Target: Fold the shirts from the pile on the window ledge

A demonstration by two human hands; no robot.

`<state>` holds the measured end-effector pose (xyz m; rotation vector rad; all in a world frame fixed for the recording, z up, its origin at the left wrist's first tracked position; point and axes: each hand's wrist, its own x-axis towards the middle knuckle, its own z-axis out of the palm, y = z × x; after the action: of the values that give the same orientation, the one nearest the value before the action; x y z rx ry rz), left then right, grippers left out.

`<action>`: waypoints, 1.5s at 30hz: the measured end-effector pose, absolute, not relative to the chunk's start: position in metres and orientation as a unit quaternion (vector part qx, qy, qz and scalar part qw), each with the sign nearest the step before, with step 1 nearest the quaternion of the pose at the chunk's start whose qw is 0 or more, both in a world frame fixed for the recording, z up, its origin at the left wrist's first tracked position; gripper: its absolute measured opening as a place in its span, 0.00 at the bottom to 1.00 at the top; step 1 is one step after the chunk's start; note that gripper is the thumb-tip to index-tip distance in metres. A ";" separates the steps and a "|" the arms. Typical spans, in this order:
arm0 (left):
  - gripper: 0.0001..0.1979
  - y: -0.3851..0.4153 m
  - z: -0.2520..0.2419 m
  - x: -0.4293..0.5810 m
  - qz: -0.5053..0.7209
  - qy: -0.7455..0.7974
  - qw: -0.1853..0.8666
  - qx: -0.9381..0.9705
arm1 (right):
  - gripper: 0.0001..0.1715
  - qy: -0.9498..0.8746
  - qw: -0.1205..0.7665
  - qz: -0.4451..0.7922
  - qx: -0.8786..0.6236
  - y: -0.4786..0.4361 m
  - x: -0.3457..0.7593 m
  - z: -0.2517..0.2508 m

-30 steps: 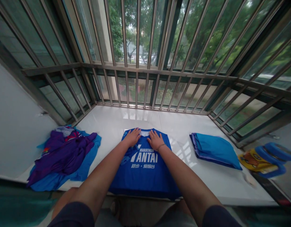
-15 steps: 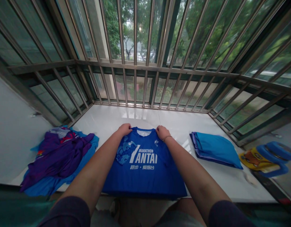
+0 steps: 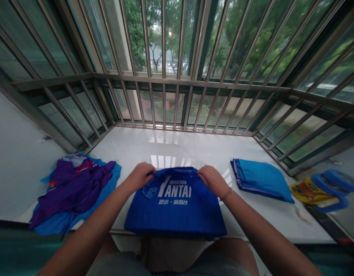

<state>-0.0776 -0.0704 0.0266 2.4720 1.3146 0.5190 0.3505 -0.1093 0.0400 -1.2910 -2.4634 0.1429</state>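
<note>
Blue marathon shirt (image 3: 174, 214) lies flat at six o'clock on the white sill (image 3: 154, 143) — left hand (image 3: 138, 177) and right hand (image 3: 213, 181) each pinch its top edge — with folded blue shirt (image 3: 261, 180) at three o'clock, purple heap (image 3: 73, 188) at nine.

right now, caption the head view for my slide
Left hand and right hand grip a blue Yantai marathon shirt on a white tiled sill

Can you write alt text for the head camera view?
A left hand and right hand grip a blue marathon shirt on a white ledge by barred windows. A purple clothes pile lies left, a folded blue garment right.
</note>
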 end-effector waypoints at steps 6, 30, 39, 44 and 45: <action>0.04 -0.162 0.006 -0.099 0.087 0.482 0.187 0.852 | 0.14 -0.869 0.113 0.071 -0.477 -0.205 0.383 0.014; 0.11 -0.009 0.035 -0.089 -0.007 0.545 0.231 0.806 | 0.10 -0.755 0.067 0.115 -0.642 -0.077 0.376 0.030; 0.10 0.048 0.091 -0.064 0.140 0.594 0.106 0.785 | 0.15 -0.693 0.170 0.038 -0.700 -0.012 0.382 0.087; 0.08 -0.014 0.073 -0.074 0.181 0.541 0.097 0.816 | 0.13 -0.721 0.228 0.045 -0.653 -0.075 0.393 0.070; 0.07 -0.033 0.062 -0.078 0.182 0.526 0.104 0.824 | 0.13 -0.734 0.248 0.057 -0.629 -0.095 0.397 0.057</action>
<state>-0.0783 -0.0330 0.0621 2.4305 1.5504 0.5363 0.3969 -0.0953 0.0573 -1.7154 -2.0015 0.1565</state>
